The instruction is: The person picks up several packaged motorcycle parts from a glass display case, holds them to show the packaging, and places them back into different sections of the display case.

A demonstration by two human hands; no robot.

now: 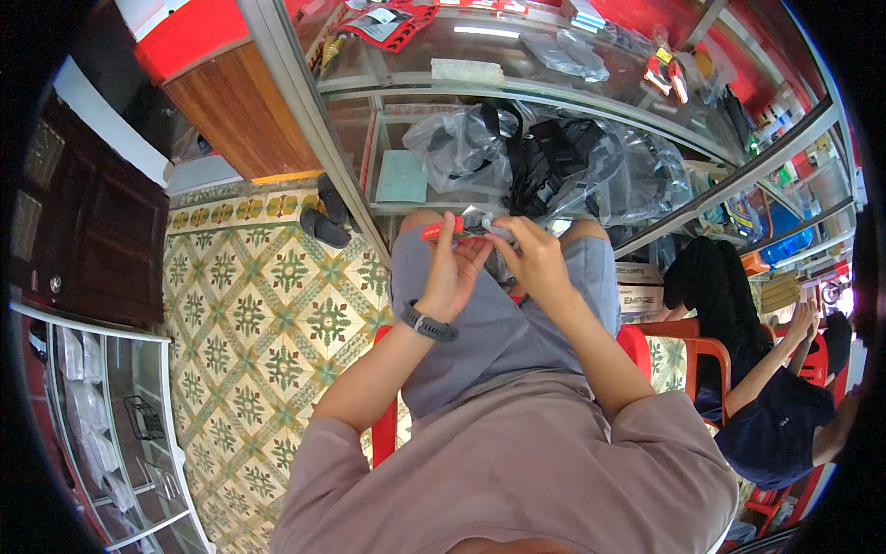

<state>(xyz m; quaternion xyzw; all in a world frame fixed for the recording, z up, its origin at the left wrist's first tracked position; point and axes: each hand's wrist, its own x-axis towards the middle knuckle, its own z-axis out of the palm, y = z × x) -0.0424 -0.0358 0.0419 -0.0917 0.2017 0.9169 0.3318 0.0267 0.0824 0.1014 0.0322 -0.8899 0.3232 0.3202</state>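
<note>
Above my lap, my left hand (453,270) holds a small red card or box (435,230) that bears writing, with the thumb across its face. My right hand (536,256) pinches a crumpled piece of transparent plastic (479,220) beside the red piece. The two hands are close together, their fingertips almost meeting. Whether the plastic is joined to the red piece I cannot tell. A dark wristband (430,324) is on my left wrist. Just beyond my knees, plastic-wrapped black gear with straps (554,156) lies on the lower shelf of a glass display case.
The glass case's metal frame (332,149) rises ahead of my left knee. Dark slippers (325,228) lie on the patterned tile floor (277,311). Cardboard boxes (640,299) stand right of my legs. Another person (768,422) sits at the right, near a red plastic chair (709,356).
</note>
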